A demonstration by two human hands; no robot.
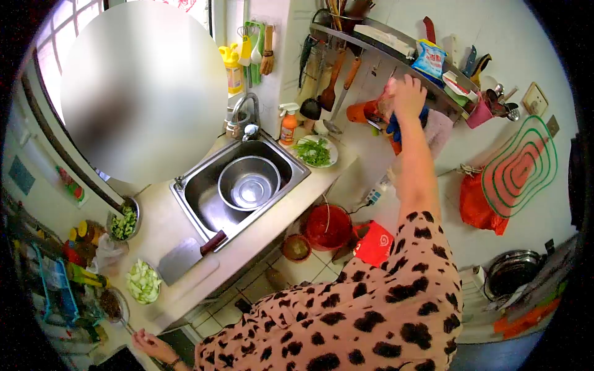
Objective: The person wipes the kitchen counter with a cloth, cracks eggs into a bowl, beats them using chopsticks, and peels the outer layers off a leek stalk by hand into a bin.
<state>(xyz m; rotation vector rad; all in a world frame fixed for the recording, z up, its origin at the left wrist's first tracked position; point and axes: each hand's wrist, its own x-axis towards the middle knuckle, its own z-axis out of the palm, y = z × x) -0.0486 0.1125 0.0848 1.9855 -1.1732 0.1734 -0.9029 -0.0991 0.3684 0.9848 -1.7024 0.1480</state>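
Note:
My right hand [408, 98] is raised at the wall below the metal shelf [387, 52], its fingers closed on something pinkish, blurred and partly hidden. Beside it hang an orange container [361, 112], a dark blue item and a pinkish towel [436, 131]. Low at the left, my left hand [153, 346] has its fingers curled at the end of a thin handle [127, 325]. That handle leads to a small round vessel with dark contents [112, 304]. Close by is a plate of pale green chopped vegetable [143, 282].
A cleaver [182, 260] lies on the counter by the sink [207, 204], which holds a metal basin [249, 183]. Greens on a plate [315, 152] stand behind. A red bucket [328, 227] is on the floor. A red bag [479, 201] hangs on the right wall.

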